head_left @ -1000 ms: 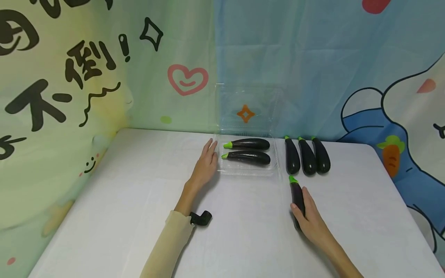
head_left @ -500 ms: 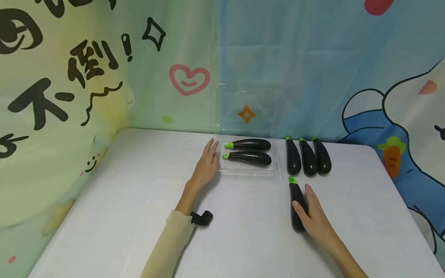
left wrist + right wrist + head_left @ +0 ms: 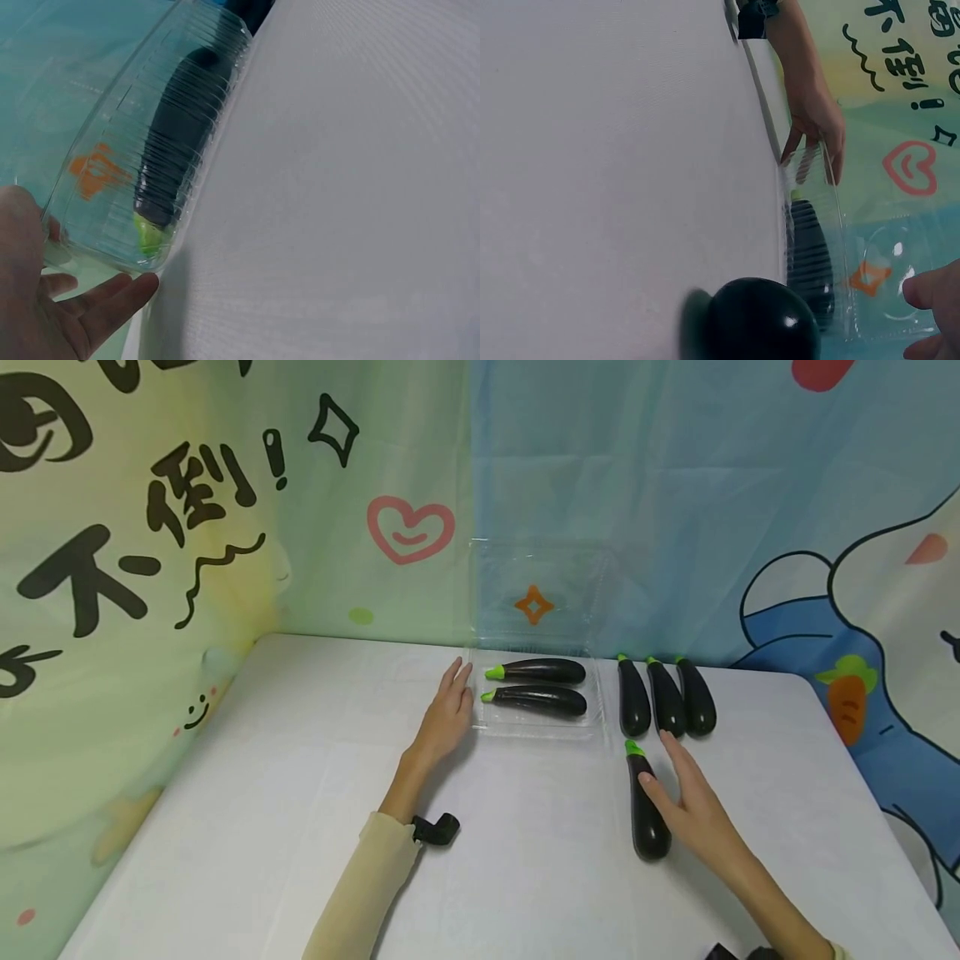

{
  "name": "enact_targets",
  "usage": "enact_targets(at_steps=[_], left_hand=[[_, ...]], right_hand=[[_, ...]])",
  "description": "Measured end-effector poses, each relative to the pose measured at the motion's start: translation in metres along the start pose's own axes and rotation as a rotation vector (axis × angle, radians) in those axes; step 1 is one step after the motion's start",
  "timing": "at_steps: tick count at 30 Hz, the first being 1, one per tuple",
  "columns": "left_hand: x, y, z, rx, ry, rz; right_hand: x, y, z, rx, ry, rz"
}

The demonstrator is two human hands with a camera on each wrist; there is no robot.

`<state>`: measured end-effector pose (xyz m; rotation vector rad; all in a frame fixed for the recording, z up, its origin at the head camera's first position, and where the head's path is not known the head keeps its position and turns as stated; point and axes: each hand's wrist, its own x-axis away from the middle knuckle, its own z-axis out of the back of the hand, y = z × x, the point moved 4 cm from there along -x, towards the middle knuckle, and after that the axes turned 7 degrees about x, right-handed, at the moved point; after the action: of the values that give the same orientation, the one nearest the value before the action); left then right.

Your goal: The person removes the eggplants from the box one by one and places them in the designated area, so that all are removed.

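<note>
Hands: left (image 3: pixel 444 714) at tray (image 3: pixel 525 727), right (image 3: pixel 697 810) beside eggplant (image 3: pixel 645 818) | 3 eggplants (image 3: pixel 666 700), backdrop (image 3: pixel 675 527) beyond

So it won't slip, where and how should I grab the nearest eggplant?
Probably round the middle of the nearest eggplant, right hand coming from its right: it lies green stem away, its middle slimmer than the bulging near end.

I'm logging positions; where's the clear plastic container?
In the head view, the clear plastic container sits at the back of the table, between the left hand and three side-by-side eggplants.
</note>
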<state>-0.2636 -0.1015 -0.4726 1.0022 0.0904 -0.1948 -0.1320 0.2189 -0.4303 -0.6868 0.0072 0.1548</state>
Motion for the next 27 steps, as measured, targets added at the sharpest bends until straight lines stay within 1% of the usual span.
enact_targets(at_steps=[4, 14, 22, 27], left_hand=[[0.0, 0.001, 0.001, 0.003, -0.001, -0.001], [-0.001, 0.0, 0.001, -0.005, 0.002, -0.003], [0.0, -0.001, 0.001, 0.003, 0.01, -0.003], [0.0, -0.001, 0.0, 0.002, 0.004, -0.003]], right_hand=[[-0.003, -0.009, 0.001, 0.016, -0.009, 0.044], [-0.009, -0.032, -0.002, 0.082, 0.01, 0.186], [-0.019, -0.045, -0.001, 0.132, 0.014, 0.274], [-0.026, -0.05, -0.001, 0.143, -0.002, 0.306]])
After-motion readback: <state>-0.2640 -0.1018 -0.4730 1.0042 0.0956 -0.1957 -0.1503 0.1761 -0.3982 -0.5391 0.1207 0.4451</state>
